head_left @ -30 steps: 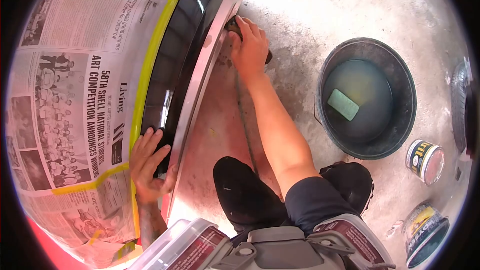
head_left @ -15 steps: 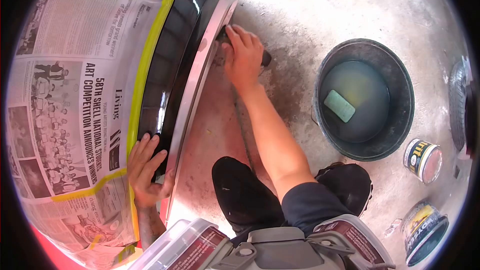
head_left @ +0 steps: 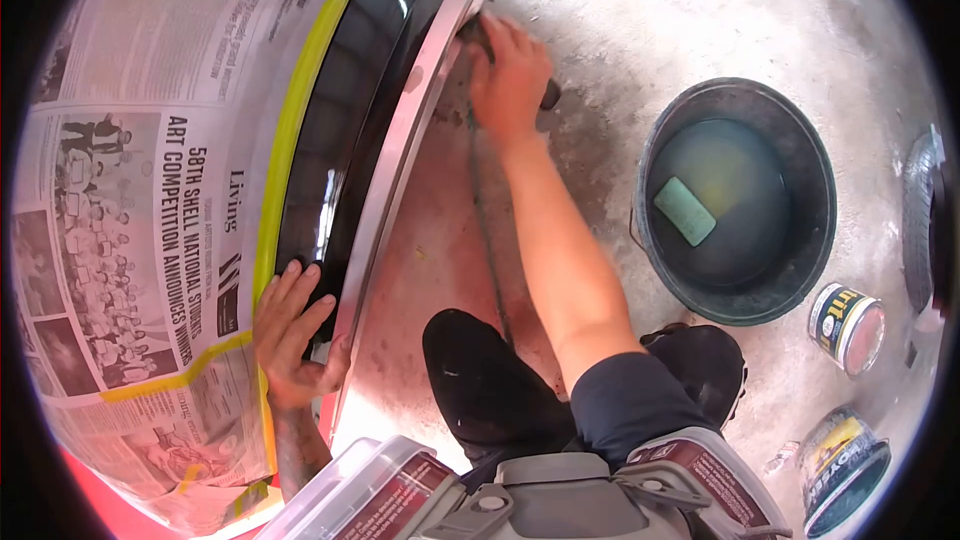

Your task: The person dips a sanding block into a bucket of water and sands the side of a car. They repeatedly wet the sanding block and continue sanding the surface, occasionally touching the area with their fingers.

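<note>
the right hand (head_left: 512,65) curls its fingers around a dark block (head_left: 549,96), pressing it against the silver strip (head_left: 400,170). the left hand (head_left: 295,335), fingers spread, braces on the black panel (head_left: 340,130). a bucket (head_left: 640,170) sits within reach.

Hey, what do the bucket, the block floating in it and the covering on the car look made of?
Bucket: probably plastic or rubber, matte black, scuffed rim. Block: likely sponge or foam, pale green, floating on cloudy water. Covering: newspaper, printed headlines and photos show, edged with yellow tape, seemingly paper masking tape.
</note>
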`<state>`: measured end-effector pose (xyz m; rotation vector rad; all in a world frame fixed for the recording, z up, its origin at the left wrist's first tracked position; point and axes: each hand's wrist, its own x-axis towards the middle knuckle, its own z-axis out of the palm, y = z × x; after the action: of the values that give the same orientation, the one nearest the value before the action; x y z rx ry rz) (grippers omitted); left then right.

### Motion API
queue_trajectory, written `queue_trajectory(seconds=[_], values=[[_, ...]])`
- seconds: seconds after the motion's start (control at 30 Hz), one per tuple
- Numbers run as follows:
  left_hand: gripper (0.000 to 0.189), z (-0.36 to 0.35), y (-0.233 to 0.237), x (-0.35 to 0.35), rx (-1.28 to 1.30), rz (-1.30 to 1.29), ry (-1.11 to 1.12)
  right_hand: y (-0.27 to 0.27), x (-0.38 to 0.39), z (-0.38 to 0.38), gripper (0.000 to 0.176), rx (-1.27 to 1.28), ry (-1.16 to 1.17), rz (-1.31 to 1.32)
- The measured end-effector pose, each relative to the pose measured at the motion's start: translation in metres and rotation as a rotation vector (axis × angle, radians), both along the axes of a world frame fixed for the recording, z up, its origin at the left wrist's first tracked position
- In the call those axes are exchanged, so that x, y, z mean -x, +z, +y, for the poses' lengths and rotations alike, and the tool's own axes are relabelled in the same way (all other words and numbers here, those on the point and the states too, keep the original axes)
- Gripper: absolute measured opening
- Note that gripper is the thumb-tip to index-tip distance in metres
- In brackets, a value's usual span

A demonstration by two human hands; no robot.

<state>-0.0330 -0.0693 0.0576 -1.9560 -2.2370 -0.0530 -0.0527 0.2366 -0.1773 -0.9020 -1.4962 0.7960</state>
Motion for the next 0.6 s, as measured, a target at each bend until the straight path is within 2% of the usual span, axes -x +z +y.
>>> queue_trajectory(seconds=[0.07, 0.27, 0.37, 0.6], values=[[0.032, 0.001, 0.001, 0.001, 0.004, 0.011, -0.003, 0.0, -0.004, -0.02, 0.044, -0.01, 0.01, -0.016], [0.032, -0.001, 0.003, -0.003, 0.013, 0.003, 0.017, -0.001, 0.002, 0.01, 0.047, 0.032, 0.046, 0.015], [0.032, 0.001, 0.001, 0.0, -0.002, 0.005, 0.005, -0.004, -0.004, -0.017, 0.043, -0.009, 0.029, 0.023], [0.032, 0.001, 0.002, -0.003, 0.002, -0.009, 0.026, 0.0, -0.011, -0.006, 0.044, -0.003, 0.127, 0.031]])
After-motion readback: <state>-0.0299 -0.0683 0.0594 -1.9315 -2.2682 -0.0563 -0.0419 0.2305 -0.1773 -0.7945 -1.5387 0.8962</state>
